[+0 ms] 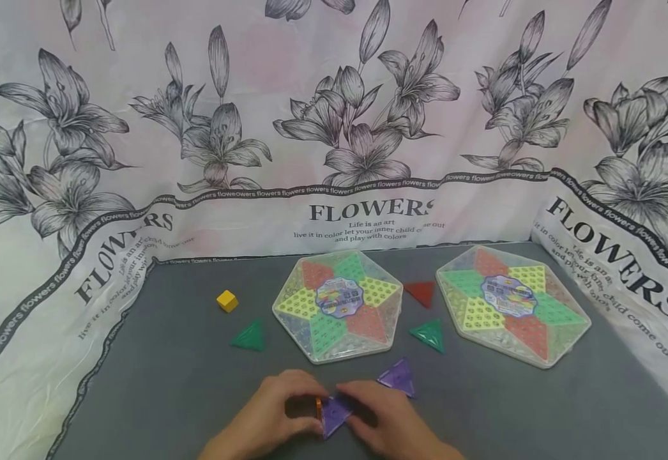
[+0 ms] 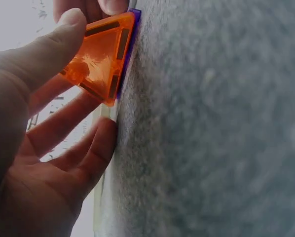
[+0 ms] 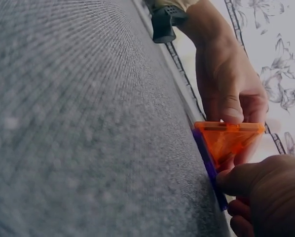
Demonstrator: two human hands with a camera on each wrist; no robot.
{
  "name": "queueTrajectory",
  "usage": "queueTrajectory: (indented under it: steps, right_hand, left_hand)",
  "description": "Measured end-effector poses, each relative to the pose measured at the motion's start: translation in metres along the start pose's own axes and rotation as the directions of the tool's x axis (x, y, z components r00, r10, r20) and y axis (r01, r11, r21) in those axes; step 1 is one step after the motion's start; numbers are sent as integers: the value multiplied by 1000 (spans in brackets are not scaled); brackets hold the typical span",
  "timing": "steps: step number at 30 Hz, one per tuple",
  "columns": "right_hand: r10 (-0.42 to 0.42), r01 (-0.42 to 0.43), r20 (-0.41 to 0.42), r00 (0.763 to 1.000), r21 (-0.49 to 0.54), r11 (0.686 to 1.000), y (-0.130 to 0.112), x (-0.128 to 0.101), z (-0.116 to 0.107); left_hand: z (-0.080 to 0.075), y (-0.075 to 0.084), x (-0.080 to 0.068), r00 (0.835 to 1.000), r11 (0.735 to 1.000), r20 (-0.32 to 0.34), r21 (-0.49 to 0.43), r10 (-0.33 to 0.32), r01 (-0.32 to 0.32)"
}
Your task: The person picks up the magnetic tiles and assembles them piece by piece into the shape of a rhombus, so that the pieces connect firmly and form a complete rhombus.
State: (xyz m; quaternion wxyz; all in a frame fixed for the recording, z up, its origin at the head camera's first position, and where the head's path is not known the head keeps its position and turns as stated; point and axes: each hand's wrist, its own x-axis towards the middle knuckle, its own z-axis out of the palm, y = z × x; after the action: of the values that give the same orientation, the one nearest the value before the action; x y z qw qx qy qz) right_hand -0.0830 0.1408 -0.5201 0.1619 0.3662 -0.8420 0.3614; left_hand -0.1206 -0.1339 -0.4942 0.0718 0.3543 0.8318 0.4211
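Low at the front of the grey mat, my left hand (image 1: 302, 404) pinches an orange triangle tile (image 1: 318, 407) between thumb (image 2: 63, 34) and a fingertip. The tile stands on edge against a purple triangle tile (image 1: 334, 414) that lies flat on the mat. My right hand (image 1: 359, 406) holds that purple tile from the right, fingers curled over it. In the right wrist view the orange tile (image 3: 229, 140) rises upright from the purple tile's edge (image 3: 206, 163), with the right thumb (image 3: 258, 185) at its near end.
A second purple triangle (image 1: 398, 377) lies just beyond my right hand. Two green triangles (image 1: 249, 335) (image 1: 428, 334), a red triangle (image 1: 421, 292) and a yellow cube (image 1: 227, 300) lie around two hexagonal boards (image 1: 338, 305) (image 1: 512, 303). Floral cloth borders the grey mat (image 1: 184, 390).
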Motion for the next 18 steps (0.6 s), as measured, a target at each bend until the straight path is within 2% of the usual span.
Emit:
queueTrajectory:
  steps: [7,14,16,18]
  right_hand:
    - [18,-27,-75,997,-122,992,-6,-7,2]
    - [15,-14,-19,1000,25,1000,-11,-21,9]
    - [-1,1,-12,1000,53,999,-9,-22,11]
    - [-6,6,-3,1000,70,998,-7,-22,12]
  left_hand:
    - [2,0,-2,1000,1000,8,19,2,-2]
    - [2,3,-4,996,994,2,66,89,-89]
    - [1,5,-5,997,995,22,61,79,-80]
    - [-1,7,-4,998,998,51,57,38,-41]
